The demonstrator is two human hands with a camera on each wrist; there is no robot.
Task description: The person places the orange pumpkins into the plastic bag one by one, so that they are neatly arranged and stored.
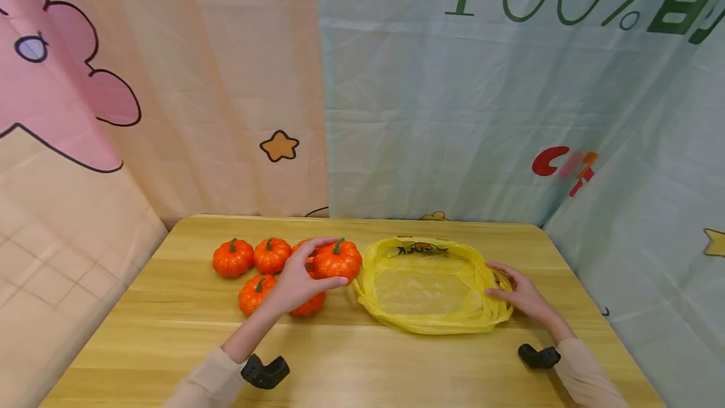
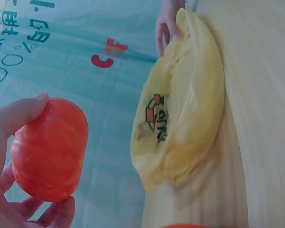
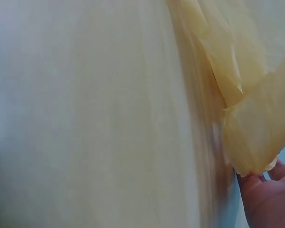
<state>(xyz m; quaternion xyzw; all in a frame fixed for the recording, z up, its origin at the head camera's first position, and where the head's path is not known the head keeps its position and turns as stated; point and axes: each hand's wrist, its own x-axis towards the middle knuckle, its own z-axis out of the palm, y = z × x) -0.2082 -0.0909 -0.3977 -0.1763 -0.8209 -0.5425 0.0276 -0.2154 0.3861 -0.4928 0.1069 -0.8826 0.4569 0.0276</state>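
My left hand [image 1: 291, 288] holds a small orange pumpkin [image 1: 338, 262] with a green stem, thumb on one side and fingertips on the other. In the left wrist view the pumpkin [image 2: 50, 149] is raised, apart from the bag. Just right of it in the head view, a yellow plastic bag [image 1: 433, 323] lies spread open on the table, its mouth facing up and dark print on the far side. My right hand [image 1: 523, 294] pinches the bag's right rim. The right wrist view shows the fingers [image 3: 270, 190] at the gathered yellow plastic, partly hidden by it.
Several more orange pumpkins [image 1: 233, 258] sit on the left of the wooden table [image 1: 362, 364], some partly hidden behind my left hand. Printed curtains [image 1: 453, 112] hang along the table's back edge and sides. A black camera mount [image 1: 265, 371] is on my left wrist.
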